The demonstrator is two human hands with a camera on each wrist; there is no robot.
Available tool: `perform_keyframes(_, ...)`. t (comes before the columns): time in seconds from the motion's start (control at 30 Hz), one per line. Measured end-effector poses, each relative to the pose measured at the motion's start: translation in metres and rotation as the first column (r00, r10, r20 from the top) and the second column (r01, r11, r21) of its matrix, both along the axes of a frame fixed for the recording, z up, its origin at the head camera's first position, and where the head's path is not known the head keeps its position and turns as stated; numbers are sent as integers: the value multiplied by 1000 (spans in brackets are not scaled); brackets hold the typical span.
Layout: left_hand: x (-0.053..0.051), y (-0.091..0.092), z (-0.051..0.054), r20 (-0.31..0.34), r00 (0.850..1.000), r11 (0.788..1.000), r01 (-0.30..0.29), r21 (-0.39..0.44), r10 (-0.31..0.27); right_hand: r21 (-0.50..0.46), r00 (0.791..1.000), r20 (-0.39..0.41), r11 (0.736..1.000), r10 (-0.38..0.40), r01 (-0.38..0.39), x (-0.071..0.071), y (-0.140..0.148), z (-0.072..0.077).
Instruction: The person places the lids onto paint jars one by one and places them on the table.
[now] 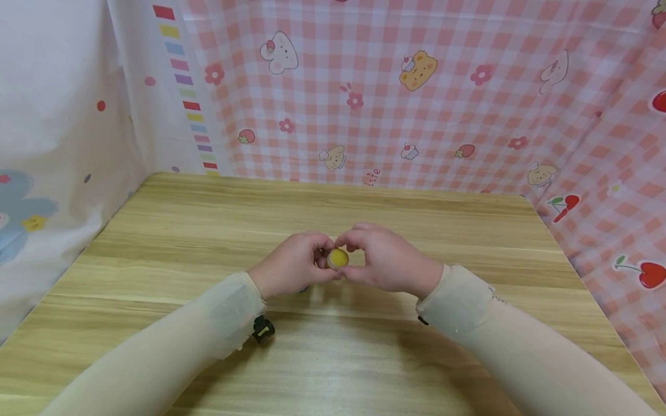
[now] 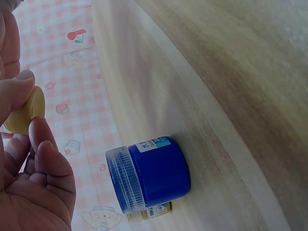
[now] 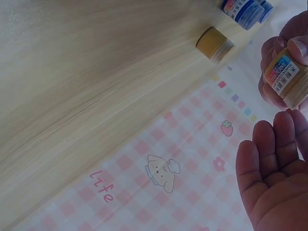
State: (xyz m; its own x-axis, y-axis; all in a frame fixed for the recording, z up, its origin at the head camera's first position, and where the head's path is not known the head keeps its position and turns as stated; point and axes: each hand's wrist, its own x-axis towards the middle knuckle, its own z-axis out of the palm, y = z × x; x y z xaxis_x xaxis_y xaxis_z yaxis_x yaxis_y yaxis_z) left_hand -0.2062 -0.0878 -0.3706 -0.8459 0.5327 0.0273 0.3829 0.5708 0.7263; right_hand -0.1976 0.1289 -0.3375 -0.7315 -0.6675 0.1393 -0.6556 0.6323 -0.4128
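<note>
A small yellow paint jar (image 1: 338, 258) is held above the middle of the table, its round end turned toward the right hand. My left hand (image 1: 296, 263) grips its body, thumb on one side and fingers on the other. Curved around the jar's end, the thumb and forefinger of my right hand (image 1: 387, 260) pinch at the rim of the lid (image 3: 294, 98). The right wrist view shows the jar's printed label (image 3: 283, 73) and that hand's other fingers extended. Below the left hand stands a blue paint jar (image 2: 161, 171) with a clear ribbed lid (image 2: 126, 180).
Another yellow jar (image 3: 211, 43) stands on the wooden table (image 1: 333, 358), with blue jars (image 3: 243, 12) near it. In the head view the hands hide most of these. Patterned cloth (image 1: 364, 104) hangs along the back and both sides.
</note>
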Motion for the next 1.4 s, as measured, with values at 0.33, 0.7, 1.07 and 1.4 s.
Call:
perform_keyframes(0.33,-1,0,-1,-3,1000,1000,2,-8,-2,3,999,23,1000,-22,22,1,-1,1)
perform_keyframes(0.7,-1,0,-1,-10,1000,1000,0,-5,0,7,1000,19,1000,-14,13,1,-1,2)
perform_keyframes(1.07,-1,0,1,1,1000,1000,4,-6,-4,11,1000,20,1000,1,-1,1,-1,2)
perform_keyframes(1.4,-1,-1,0,0,1000,1000,2,-9,-2,15,1000,8,1000,2,-2,0,-1,0)
